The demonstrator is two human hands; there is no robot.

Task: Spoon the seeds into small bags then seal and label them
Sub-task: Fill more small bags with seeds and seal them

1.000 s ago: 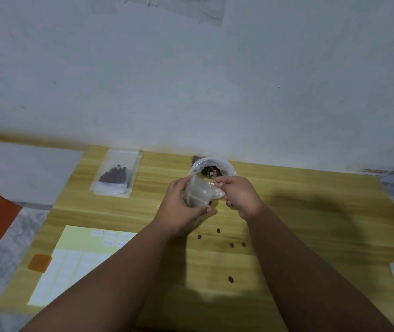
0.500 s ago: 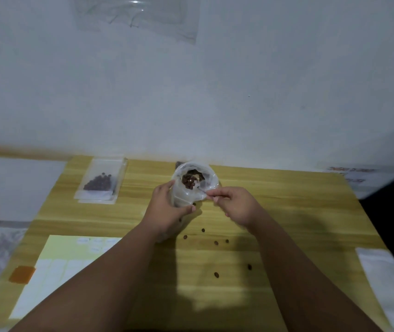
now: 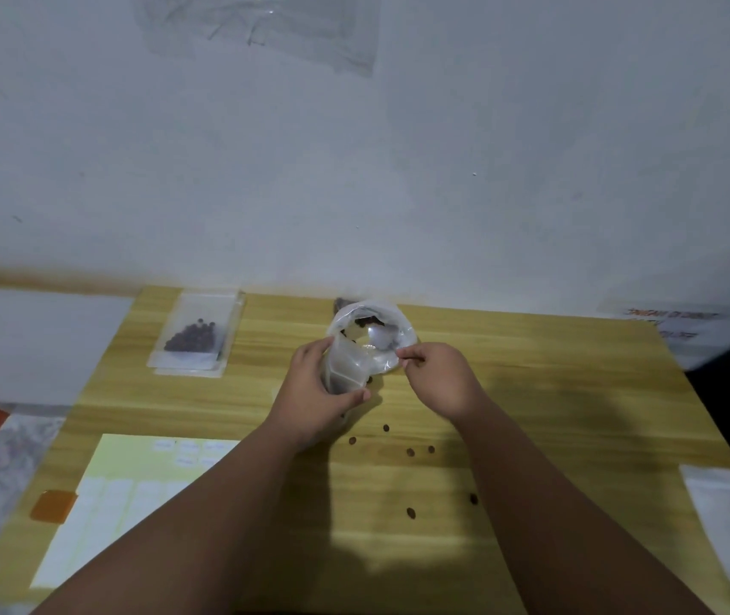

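Basically left hand (image 3: 325,395) wraps the small bag (image 3: 345,366), right hand (image 3: 436,377) pinches something at its rim beside the seed bowl (image 3: 372,337); better keep the mouth wide, spilled seeds (image 3: 409,451) below.

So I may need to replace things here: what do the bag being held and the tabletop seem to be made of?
The bag looks like thin clear plastic film: glossy, crinkled, and the dark seeds show through it. The tabletop looks like light wood or a wood-look laminate, matte with straight grain lines; the picture cannot settle which.
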